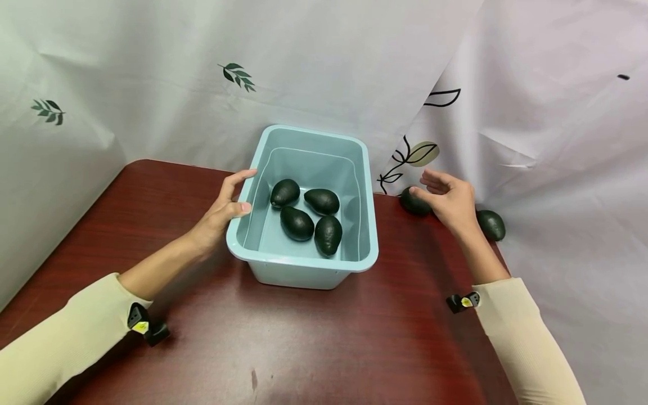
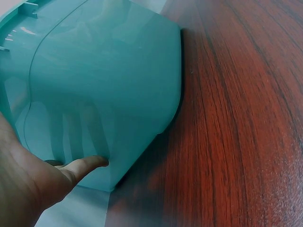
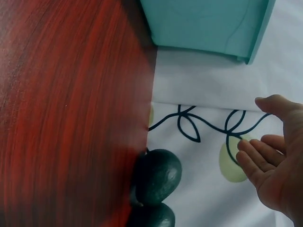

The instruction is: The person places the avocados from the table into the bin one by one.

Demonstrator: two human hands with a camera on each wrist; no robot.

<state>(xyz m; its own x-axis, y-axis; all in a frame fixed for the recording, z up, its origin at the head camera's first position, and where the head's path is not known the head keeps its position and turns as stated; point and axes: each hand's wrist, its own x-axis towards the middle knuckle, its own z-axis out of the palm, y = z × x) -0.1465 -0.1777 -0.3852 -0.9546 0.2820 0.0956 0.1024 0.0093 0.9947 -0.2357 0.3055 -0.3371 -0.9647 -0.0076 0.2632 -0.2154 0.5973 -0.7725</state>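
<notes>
My left hand (image 1: 217, 216) grips the left rim of a light blue plastic bin (image 1: 304, 267), its thumb and index fingertip at the rim. In the left wrist view, a finger lies along the bin's outer wall (image 2: 118, 85). Several dark green avocados (image 1: 296, 224) lie on the bin's floor. My right hand (image 1: 450, 205) hovers at the table's far right, fingers loosely bent and holding nothing. It partly overlaps one avocado (image 1: 414, 201) in the head view; a second avocado (image 1: 491, 225) lies beyond the wrist. The right wrist view shows an avocado (image 3: 158, 176) apart from that hand.
The bin stands on a dark red wooden table (image 1: 304, 337), near its back edge. A white cloth (image 1: 329, 67) with printed leaves hangs behind the table and down its right side. Each sleeve cuff carries a small black camera (image 1: 462, 302).
</notes>
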